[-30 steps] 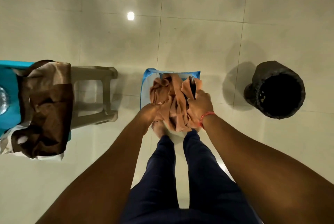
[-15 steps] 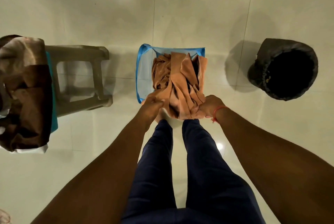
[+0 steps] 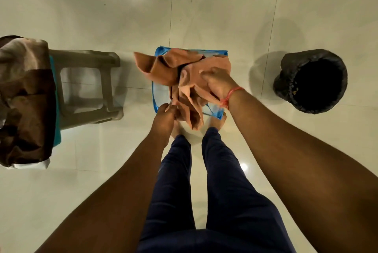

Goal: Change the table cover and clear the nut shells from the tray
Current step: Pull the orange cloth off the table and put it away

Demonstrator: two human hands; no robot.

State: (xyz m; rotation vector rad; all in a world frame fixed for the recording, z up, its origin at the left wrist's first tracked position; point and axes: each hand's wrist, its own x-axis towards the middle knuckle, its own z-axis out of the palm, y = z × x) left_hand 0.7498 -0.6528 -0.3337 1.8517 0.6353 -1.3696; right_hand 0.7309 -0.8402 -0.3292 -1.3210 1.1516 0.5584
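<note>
A crumpled orange table cover (image 3: 163, 68) lies bunched over a blue-rimmed mesh basket (image 3: 155, 89) on the floor in front of my feet. My right hand (image 3: 218, 83) presses on top of the cloth over the basket, with a red thread round the wrist. At the basket's near edge my left hand (image 3: 165, 112) grips the lower end of the cloth. A flap of the cover sticks out past the basket's left rim.
A grey plastic stool (image 3: 88, 87) stands on the left. Beside it hangs a brown crumpled cover (image 3: 24, 99) over a blue-edged table. A bin with a black liner (image 3: 313, 81) stands on the right. Pale floor tiles lie all around.
My right hand has gone from the near edge of the cloth up onto its top. The cloth has spread to the left, out over the basket's rim. My left hand stays at the near edge.
</note>
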